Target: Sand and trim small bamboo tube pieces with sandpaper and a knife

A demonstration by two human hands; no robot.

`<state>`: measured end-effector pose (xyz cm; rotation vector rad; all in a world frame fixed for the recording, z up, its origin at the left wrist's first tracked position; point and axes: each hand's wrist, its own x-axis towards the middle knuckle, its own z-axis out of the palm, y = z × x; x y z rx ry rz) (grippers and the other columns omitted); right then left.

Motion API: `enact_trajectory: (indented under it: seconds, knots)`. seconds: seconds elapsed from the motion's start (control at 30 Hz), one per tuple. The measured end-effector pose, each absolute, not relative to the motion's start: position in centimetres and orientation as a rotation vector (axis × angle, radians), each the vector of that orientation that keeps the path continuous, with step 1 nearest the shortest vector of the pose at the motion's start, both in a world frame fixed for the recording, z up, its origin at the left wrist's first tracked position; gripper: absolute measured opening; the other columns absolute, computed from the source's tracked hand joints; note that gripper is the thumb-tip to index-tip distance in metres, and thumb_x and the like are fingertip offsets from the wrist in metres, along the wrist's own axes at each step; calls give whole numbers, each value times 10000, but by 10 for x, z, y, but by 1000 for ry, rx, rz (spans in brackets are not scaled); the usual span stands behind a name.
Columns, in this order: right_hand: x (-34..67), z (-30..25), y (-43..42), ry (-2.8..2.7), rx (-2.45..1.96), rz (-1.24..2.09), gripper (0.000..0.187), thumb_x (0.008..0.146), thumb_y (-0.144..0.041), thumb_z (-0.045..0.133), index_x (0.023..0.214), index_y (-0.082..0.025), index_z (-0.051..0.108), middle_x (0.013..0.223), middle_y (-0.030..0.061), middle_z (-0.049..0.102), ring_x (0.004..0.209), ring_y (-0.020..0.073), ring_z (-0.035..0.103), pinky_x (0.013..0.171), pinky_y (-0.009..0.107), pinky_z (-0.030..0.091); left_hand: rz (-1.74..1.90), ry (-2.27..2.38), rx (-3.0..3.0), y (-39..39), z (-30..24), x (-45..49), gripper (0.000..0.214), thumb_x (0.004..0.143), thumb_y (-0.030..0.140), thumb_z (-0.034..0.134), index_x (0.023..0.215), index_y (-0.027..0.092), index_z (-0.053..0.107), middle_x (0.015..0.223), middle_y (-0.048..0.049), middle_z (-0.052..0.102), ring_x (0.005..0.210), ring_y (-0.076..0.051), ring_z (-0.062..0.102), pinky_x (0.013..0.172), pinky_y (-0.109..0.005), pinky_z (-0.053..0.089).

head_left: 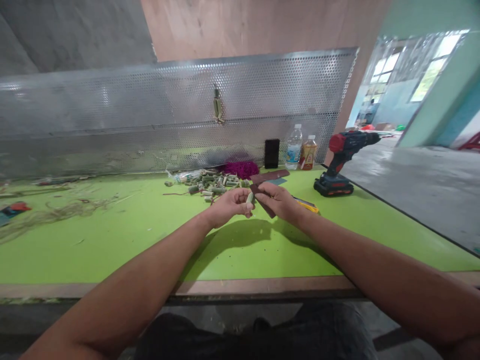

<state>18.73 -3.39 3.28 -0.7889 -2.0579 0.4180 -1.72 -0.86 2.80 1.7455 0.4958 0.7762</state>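
My left hand (228,206) pinches a short pale-green piece of bamboo (250,198) between its fingertips, above the green tabletop (150,240). A dark brown strip of sandpaper (270,212) is gripped in my right hand (280,201), and its upper end is right beside the bamboo; whether they touch is hard to tell. Just beyond my left hand lies a heap of similar cut bamboo pieces (217,190). Another brown strip (275,175), likely sandpaper too, rests behind my right hand. A yellow-handled tool (308,205) lies partly hidden by my right wrist.
A cordless drill (337,160) stands at the right. A black box-like object (272,153), a water bottle (294,147) and a drink bottle (308,153) stand along the perforated metal panel (131,120). Purple shredded material (242,170) and loose fibres (56,215) lie on the table.
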Motion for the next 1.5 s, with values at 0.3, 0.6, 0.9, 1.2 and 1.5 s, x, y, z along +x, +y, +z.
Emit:
enact_trajectory:
  seconds: [0.3, 0.6, 0.9, 1.2, 1.5]
  knots:
    - [186, 33, -35, -2045, -783, 454, 227, 941, -343, 521, 790, -194, 603, 792, 20, 596, 732, 151, 522, 644, 257, 391, 758, 473, 1744, -7, 26, -19, 335, 783, 325, 758, 1001, 133, 590, 793, -3, 594, 701, -98, 591, 722, -276, 510]
    - [187, 32, -32, -2109, -746, 401, 217, 945, -330, 523, 804, -193, 614, 787, 24, 590, 744, 156, 519, 690, 278, 398, 746, 490, 1737, -6, 25, -17, 353, 777, 328, 764, 1002, 128, 579, 801, -12, 614, 705, -101, 606, 726, -285, 525]
    - [188, 32, -33, -2145, -733, 387, 223, 944, -335, 529, 789, -198, 611, 774, 21, 572, 732, 158, 513, 673, 278, 386, 721, 493, 1745, -7, 26, -19, 392, 741, 346, 794, 991, 128, 586, 804, -16, 631, 715, -108, 620, 737, -295, 538]
    - [189, 31, -29, -2255, -728, 351, 210, 931, -307, 531, 756, -196, 565, 711, 1, 533, 687, 151, 478, 644, 275, 349, 722, 626, 1845, -4, 24, -19, 372, 729, 327, 795, 971, 133, 589, 805, -15, 633, 711, -117, 621, 716, -304, 540]
    - [189, 30, -26, -2311, -707, 303, 208, 936, -296, 529, 762, -192, 577, 719, 6, 539, 694, 153, 467, 655, 278, 329, 680, 754, 1946, -6, 29, -22, 332, 716, 327, 788, 915, 137, 601, 740, -4, 622, 673, -135, 612, 675, -310, 524]
